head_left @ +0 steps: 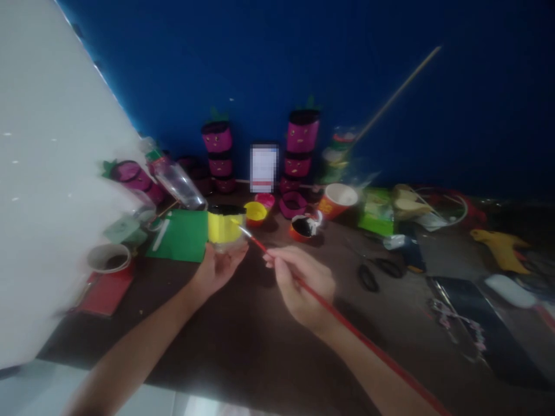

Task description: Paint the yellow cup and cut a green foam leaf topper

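My left hand (221, 267) grips a small cup (223, 228) from below and behind, its fingers partly hidden. The cup's side is coated yellow, with a black band at the rim and a pale, uncoated lower part. A red-handled paintbrush (318, 297) is pinched in my right hand (303, 283), its long handle running back over my forearm. The bristles touch the yellow side of the cup. Just beyond stand a small pot of yellow paint (255, 214), a pink pot (265, 200) and a pot of black paint (303, 227).
Purple stacked figures (302, 138) stand along the blue wall, near a clear bottle (180, 182). Green sheet (177, 240) and paper cup (108, 258) lie left. Scissors (368, 277), a red-orange cup (338, 199), a yellow glue gun (503, 248) and a dark phone-like slab (485, 323) are right.
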The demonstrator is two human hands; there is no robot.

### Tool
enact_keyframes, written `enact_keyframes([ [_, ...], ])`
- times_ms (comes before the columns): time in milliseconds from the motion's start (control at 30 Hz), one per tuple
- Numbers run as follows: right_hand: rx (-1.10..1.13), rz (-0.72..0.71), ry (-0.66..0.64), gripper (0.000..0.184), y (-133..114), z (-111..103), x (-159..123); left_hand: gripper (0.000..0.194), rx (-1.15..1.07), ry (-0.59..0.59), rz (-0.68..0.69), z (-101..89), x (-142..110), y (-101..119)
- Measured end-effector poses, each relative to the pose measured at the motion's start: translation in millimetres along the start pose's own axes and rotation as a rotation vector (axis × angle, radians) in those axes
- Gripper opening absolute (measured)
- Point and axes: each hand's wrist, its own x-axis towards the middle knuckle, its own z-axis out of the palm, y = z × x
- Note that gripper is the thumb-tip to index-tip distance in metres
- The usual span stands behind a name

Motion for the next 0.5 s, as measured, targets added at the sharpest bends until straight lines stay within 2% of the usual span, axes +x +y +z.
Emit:
enact_keyframes([
  [167, 0.01, 0.005, -0.068, 0.017, -1.9, 0.7, -1.8, 0.062, -0.055, 0.011, 0.032, 1.7, -0.2, 0.9],
  [300, -0.008, 0.0, -0.008, 0.018, -2.7, 0.9, -1.9, 0.068, -0.047, 0.015, 0.03, 1.6, 0.6, 0.1],
  [433, -0.006, 0.014, -0.08, 0.018, -1.1, 0.8, -2.6, 0.068, -0.055, 0.049, 0.046, 1.2, 1.5, 0.4],
  [500, 0.002, 0.006, -0.068, 0.017, -0.1, -0.9, -3.9, 0.067, -0.062, 0.057, 0.037, 0.8, 1.8, 1.6],
])
